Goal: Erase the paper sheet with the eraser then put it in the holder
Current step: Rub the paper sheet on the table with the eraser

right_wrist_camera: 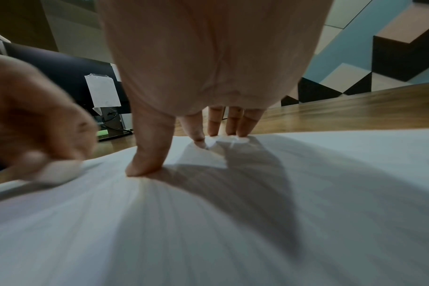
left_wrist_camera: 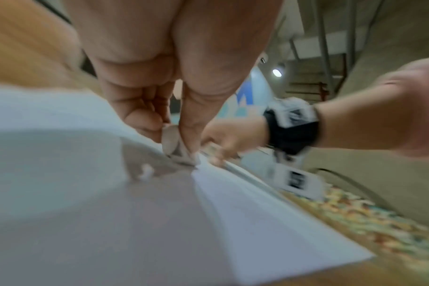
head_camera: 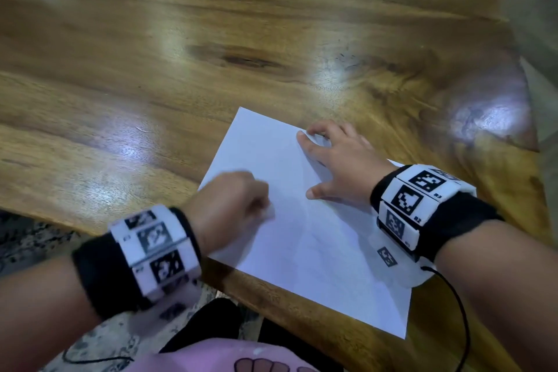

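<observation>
Right now my left hand [head_camera: 232, 205] is curled into a loose fist over the near left part of the paper sheet [head_camera: 317, 235], pinching the small white eraser [head_camera: 270, 211] between thumb and fingertips. From the left wrist view the eraser [left_wrist_camera: 178, 147] sits pressed down onto the sheet [left_wrist_camera: 135, 222], with a few pale crumbs lying on the paper just beside it. The hand is blurred in the head view, and in the right wrist view it [right_wrist_camera: 32, 120] shows as a smeared shape with the eraser [right_wrist_camera: 58, 171] touching the paper [right_wrist_camera: 208, 232] at the left.

My right hand [head_camera: 335, 160] lies spread on the far right side of the sheet, thumb splayed toward the near side and fingers reaching to the far edge. In the right wrist view the thumb tip and the fingertips [right_wrist_camera: 243, 131] press flat on the paper, and a small dog-eared fold shows under them.

The sheet rests at an angle on the wooden table [head_camera: 151, 84], its near corner close to the table's near edge. I see no holder in any view. Both wrists wear black bands [head_camera: 422, 208] with white marker tiles.
</observation>
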The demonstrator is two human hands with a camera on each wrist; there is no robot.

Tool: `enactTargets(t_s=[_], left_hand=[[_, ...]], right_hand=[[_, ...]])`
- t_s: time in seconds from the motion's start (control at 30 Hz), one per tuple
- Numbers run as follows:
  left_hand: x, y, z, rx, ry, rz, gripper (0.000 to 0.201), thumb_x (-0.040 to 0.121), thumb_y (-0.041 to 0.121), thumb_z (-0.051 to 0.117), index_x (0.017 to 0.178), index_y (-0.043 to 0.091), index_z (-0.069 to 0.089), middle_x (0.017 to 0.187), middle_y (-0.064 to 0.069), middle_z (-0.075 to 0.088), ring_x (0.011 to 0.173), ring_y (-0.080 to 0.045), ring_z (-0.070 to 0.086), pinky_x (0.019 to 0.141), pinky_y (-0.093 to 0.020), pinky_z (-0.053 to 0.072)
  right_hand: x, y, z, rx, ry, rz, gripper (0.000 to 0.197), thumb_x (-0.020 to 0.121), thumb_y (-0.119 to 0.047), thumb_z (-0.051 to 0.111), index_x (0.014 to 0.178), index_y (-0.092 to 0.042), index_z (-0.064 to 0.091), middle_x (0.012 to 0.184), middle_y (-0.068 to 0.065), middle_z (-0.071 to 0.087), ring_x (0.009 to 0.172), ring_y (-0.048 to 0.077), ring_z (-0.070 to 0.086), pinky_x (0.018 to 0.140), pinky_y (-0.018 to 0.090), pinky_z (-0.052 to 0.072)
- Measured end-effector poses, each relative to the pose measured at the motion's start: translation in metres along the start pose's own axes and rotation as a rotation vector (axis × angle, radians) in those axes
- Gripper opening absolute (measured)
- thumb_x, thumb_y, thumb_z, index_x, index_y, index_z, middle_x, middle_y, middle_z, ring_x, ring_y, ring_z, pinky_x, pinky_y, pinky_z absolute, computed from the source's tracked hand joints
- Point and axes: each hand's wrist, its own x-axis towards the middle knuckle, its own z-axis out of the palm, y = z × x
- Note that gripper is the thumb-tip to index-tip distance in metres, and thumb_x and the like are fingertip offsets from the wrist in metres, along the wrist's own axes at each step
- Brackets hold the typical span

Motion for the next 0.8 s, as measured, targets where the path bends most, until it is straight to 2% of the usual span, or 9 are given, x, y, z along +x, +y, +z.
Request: enactTargets(t_s=[0.07, 0.13, 0.23, 0.33, 0.4, 0.53, 0.6, 0.73, 0.8], left_hand=[[0.003, -0.006, -0.004, -0.013, 0.082, -0.007, 0.020, 0.072, 0.031, 0.062, 0.064, 0.012, 0.063, 0.065, -0.003, 0.054, 0.065, -0.028, 0.060, 0.060, -0.023, 0.036], [-0.013, 0.001, 0.001, -0.064, -0.024, 0.042, 0.022, 0.073, 0.035, 0.052, 0.062, 0.017, 0.058, 0.065, 0.002, 0.051, 0.062, -0.022, 0.058, 0.058, -0.020, 0.036], [-0.032, 0.006, 0.011, -0.163, -0.184, 0.027, 0.012, 0.074, 0.032, 0.054, 0.071, 0.021, 0.056, 0.072, 0.006, 0.052, 0.067, -0.013, 0.058, 0.063, -0.015, 0.038], [-0.016, -0.004, 0.004, -0.102, -0.033, 0.002, 0.021, 0.070, 0.035, 0.057, 0.065, 0.016, 0.063, 0.068, 0.003, 0.054, 0.065, -0.020, 0.060, 0.059, -0.014, 0.033], [-0.014, -0.006, 0.004, -0.087, 0.055, 0.006, 0.031, 0.069, 0.041, 0.050, 0.062, 0.013, 0.061, 0.065, 0.003, 0.051, 0.060, -0.021, 0.057, 0.057, -0.015, 0.031], [-0.038, 0.007, 0.018, -0.180, -0.118, 0.022, 0.014, 0.075, 0.033, 0.053, 0.067, 0.021, 0.053, 0.069, 0.008, 0.050, 0.062, -0.011, 0.056, 0.061, -0.014, 0.038], [-0.033, 0.007, 0.015, -0.180, -0.149, 0.014, 0.011, 0.074, 0.032, 0.056, 0.070, 0.022, 0.058, 0.072, 0.009, 0.052, 0.067, -0.011, 0.059, 0.062, -0.011, 0.037], [0.010, 0.005, 0.003, -0.040, 0.078, -0.007, 0.018, 0.076, 0.028, 0.067, 0.072, 0.011, 0.064, 0.072, -0.004, 0.056, 0.070, -0.022, 0.057, 0.055, -0.013, 0.030], [0.014, 0.008, 0.007, -0.040, 0.089, 0.021, 0.018, 0.077, 0.029, 0.063, 0.072, 0.012, 0.064, 0.073, -0.005, 0.056, 0.073, -0.025, 0.058, 0.058, -0.021, 0.035]], right_hand=[[0.000, 0.000, 0.000, 0.002, 0.002, 0.000, 0.093, 0.078, -0.054, 0.063, 0.150, -0.029, 0.008, 0.150, -0.006, 0.010, 0.135, 0.020, 0.012, 0.110, 0.035, 0.021], [0.000, 0.000, 0.000, 0.004, 0.009, -0.001, 0.093, 0.078, -0.053, 0.063, 0.150, -0.030, 0.009, 0.150, -0.006, 0.011, 0.134, 0.020, 0.013, 0.110, 0.034, 0.022], [0.000, 0.001, 0.000, 0.007, 0.015, -0.005, 0.093, 0.078, -0.054, 0.063, 0.149, -0.029, 0.009, 0.150, -0.006, 0.012, 0.134, 0.020, 0.013, 0.110, 0.034, 0.022], [-0.001, 0.000, 0.000, 0.010, 0.014, -0.006, 0.093, 0.078, -0.053, 0.063, 0.149, -0.029, 0.009, 0.150, -0.006, 0.011, 0.134, 0.020, 0.013, 0.110, 0.034, 0.021], [-0.001, 0.001, 0.001, 0.013, 0.014, -0.007, 0.093, 0.078, -0.053, 0.064, 0.149, -0.029, 0.010, 0.149, -0.005, 0.012, 0.133, 0.020, 0.013, 0.110, 0.034, 0.021], [0.000, 0.001, 0.001, 0.017, 0.018, -0.004, 0.093, 0.077, -0.052, 0.065, 0.149, -0.029, 0.011, 0.149, -0.005, 0.012, 0.134, 0.020, 0.013, 0.110, 0.035, 0.021], [0.000, 0.000, 0.001, 0.014, 0.018, -0.001, 0.092, 0.077, -0.052, 0.065, 0.149, -0.029, 0.011, 0.150, -0.005, 0.012, 0.134, 0.020, 0.013, 0.110, 0.036, 0.022], [-0.001, -0.001, 0.000, 0.008, 0.020, 0.004, 0.092, 0.077, -0.052, 0.065, 0.149, -0.029, 0.011, 0.150, -0.005, 0.012, 0.134, 0.020, 0.012, 0.110, 0.036, 0.022], [0.000, -0.001, 0.000, 0.010, 0.014, 0.003, 0.092, 0.077, -0.052, 0.064, 0.149, -0.029, 0.011, 0.150, -0.005, 0.012, 0.134, 0.020, 0.012, 0.110, 0.036, 0.022]])
